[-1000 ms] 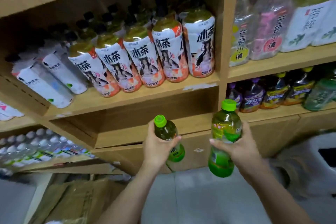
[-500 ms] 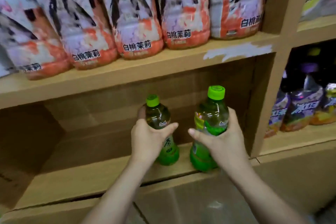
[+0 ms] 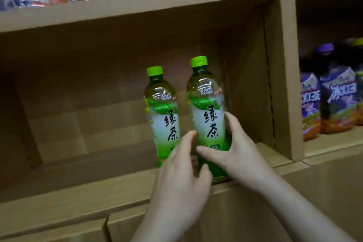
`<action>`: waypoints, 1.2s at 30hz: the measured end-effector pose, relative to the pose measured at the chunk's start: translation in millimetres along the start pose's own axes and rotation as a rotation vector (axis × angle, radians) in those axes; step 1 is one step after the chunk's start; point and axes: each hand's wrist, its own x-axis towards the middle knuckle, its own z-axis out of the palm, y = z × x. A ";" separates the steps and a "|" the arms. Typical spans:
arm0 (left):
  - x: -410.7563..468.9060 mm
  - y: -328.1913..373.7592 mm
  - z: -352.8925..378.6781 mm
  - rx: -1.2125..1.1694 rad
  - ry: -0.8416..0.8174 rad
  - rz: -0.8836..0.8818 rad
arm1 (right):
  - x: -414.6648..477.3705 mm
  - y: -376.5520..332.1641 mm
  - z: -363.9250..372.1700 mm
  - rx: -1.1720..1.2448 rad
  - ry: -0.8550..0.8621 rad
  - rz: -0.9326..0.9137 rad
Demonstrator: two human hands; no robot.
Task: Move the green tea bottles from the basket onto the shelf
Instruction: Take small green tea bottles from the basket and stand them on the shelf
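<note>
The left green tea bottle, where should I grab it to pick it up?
Probably round its straight labelled middle, coming from the front-left. The left green tea bottle stands upright and narrows toward its cap, so a hand could slip up there. The right green tea bottle stands close on its other side, with the right hand round it, so there's little room.

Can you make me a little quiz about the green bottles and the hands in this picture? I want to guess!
1. True or false: the left green tea bottle and the right green tea bottle both stand upright on the shelf.
2. Their caps are: A red, B green, C white.
3. Fill in: the right hand grips the ___ green tea bottle.
Key: 1 true; 2 B; 3 right.
</note>
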 end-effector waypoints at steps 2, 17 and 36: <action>-1.1 -5.5 1.1 -0.012 0.034 0.008 | -6.0 -2.4 -5.4 -0.059 -0.031 -0.007; 62.4 -42.2 -37.5 -0.161 -0.178 -0.368 | 20.5 3.0 -27.9 -0.176 -0.003 0.220; 151.7 -106.4 62.0 -0.206 -0.022 -0.053 | 117.9 55.0 20.0 -0.030 0.282 0.181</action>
